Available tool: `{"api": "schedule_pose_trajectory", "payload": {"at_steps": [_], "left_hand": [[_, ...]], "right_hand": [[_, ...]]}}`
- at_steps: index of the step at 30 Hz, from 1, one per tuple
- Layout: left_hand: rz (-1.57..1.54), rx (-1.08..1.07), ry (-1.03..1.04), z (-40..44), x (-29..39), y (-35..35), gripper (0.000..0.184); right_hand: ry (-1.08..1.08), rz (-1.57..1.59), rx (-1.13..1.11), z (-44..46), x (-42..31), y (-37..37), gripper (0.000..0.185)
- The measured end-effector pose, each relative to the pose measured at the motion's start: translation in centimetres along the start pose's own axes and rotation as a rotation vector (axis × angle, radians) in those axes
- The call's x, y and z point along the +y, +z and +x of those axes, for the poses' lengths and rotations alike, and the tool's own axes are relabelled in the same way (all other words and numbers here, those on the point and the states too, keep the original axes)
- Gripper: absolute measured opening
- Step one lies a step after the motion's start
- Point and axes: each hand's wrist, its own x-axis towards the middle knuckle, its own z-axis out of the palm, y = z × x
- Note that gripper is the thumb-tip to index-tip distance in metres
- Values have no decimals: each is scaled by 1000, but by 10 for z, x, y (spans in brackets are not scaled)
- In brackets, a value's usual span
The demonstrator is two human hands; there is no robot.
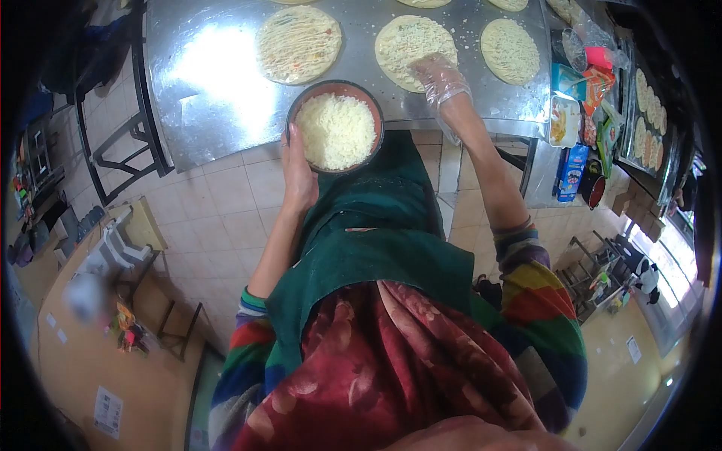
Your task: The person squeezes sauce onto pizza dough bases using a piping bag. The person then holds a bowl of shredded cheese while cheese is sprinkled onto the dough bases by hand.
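Observation:
My left hand [300, 169] grips the side of a round bowl [293, 100] with a dark rim and a reddish-brown inside. Grated white cheese [337, 131] fills much of it. In a clear plastic glove, my right hand [438, 75] is over the lower right part of the middle pizza base [406, 41], its fingers stretched out over the cheese-strewn top. Whether it touches the cheese I cannot tell. To the left lies a pizza base [298, 45] with streaks of pale sauce and small orange bits. Another base [511, 51], covered in shredded cheese, is on the right.
The bases lie on a shiny metal table [218, 120], with more at its far edge and cheese crumbs between. At the right stand a white tub [564, 120], a blue box [572, 173] and several packets. Farther right, a rack [648, 120] holds several round bases.

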Motion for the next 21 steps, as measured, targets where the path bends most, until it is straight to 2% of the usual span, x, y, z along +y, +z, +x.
{"api": "schedule_pose_trajectory", "payload": {"at_steps": [4, 7, 10, 14, 17, 20, 21], "left_hand": [[-21, -19, 0, -4, 3, -8, 67], [-16, -29, 10, -7, 5, -10, 67], [-28, -20, -11, -9, 8, -9, 67], [-9, -13, 0, -8, 7, -10, 66], [3, -14, 21, -12, 13, -7, 63], [8, -4, 27, -17, 17, -2, 62], [27, 7, 31, -18, 17, 0, 63]], "right_hand": [[-74, -41, 56, -8, 6, -14, 19], [83, 47, 36, -6, 21, -16, 21], [-126, 41, 97, 1, 6, -10, 20], [-35, -153, -57, 11, -15, 9, 20], [-141, 35, -11, 14, -3, -9, 21], [205, 175, 7, 32, 18, -13, 20], [139, 112, 6, 36, 23, -16, 20]]}}
